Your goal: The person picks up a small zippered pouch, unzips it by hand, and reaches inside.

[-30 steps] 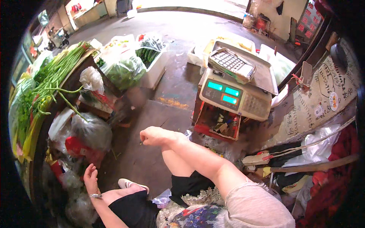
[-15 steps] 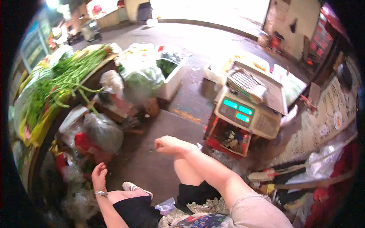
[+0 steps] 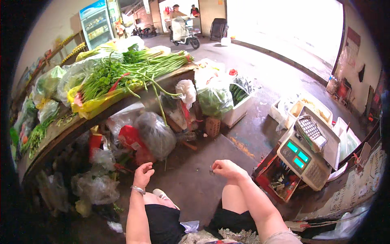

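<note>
My left hand (image 3: 143, 175), with a bracelet at the wrist, hovers above my left knee. Its fingers bend loosely, thumb apart, and nothing shows in them. Closest to it are a red plastic bag (image 3: 133, 140) and a grey stuffed plastic bag (image 3: 154, 136) beneath the counter. My right hand (image 3: 228, 168) is over my right knee, thumb and fingers pinched together. A tiny dark speck shows at the fingertips, too small to name. To the right of that hand stands a weighing scale (image 3: 298, 154) with lit displays.
Bundled green vegetables (image 3: 118, 73) lie on the counter (image 3: 48, 138) at left. A white foam box (image 3: 239, 112) holds cucumber-like greens. Below the scale sits a red crate (image 3: 276, 179). Farther off, a person rides a scooter (image 3: 185, 34) past a glass-door fridge (image 3: 96, 24).
My view has swung left, so the counter and fridge show more fully and the scene sits further right. My left hand stays loosely bent; the right stays pinched.
</note>
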The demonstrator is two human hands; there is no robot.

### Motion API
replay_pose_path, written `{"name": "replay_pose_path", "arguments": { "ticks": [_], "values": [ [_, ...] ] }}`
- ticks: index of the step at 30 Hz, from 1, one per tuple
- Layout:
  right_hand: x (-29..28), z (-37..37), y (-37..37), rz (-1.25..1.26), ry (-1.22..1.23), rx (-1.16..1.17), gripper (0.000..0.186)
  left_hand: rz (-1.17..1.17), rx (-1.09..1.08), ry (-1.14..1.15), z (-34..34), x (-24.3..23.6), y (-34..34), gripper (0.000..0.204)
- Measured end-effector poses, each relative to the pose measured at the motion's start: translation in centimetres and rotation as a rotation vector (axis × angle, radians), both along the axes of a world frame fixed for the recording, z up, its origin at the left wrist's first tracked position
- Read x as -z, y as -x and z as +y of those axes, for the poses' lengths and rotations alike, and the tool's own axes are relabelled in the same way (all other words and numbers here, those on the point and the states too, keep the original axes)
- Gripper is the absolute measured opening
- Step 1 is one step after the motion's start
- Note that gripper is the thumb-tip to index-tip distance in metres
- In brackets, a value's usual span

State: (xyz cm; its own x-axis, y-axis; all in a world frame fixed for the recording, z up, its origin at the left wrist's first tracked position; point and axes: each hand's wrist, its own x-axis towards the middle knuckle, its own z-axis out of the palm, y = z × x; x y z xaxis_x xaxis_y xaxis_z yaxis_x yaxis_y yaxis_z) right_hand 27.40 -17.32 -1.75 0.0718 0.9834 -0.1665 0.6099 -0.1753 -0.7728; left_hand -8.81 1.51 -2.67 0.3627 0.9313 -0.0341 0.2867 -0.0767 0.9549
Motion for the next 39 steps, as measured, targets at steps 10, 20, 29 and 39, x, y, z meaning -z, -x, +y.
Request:
{"name": "replay_pose_path", "arguments": {
  "ticks": [10, 20, 29, 39],
  "values": [
    [0.0, -0.2, 0.0, -0.002, -0.041, 0.053, 0.027, 0.071, -0.007, -0.051, 0.1, -0.2, -0.2, 0.037],
    [-0.9, -0.9, -2.0, 0.767, -0.197, 0.241, 0.029, 0.034, 0.028, -0.015, 0.4, 0.1, 0.2, 0.037],
    [-6.6, -12.7, -13.5, 1.186, -0.419, 0.914, 0.035, -0.002, 0.066, 0.033, 0.9, 0.2, 0.1, 0.038],
    [-11.6, -19.1, -17.3, 1.390, -0.598, 1.220, 0.055, 0.035, 0.053, 0.027, 0.0, -0.6, 0.1, 0.037]
  ]
}}
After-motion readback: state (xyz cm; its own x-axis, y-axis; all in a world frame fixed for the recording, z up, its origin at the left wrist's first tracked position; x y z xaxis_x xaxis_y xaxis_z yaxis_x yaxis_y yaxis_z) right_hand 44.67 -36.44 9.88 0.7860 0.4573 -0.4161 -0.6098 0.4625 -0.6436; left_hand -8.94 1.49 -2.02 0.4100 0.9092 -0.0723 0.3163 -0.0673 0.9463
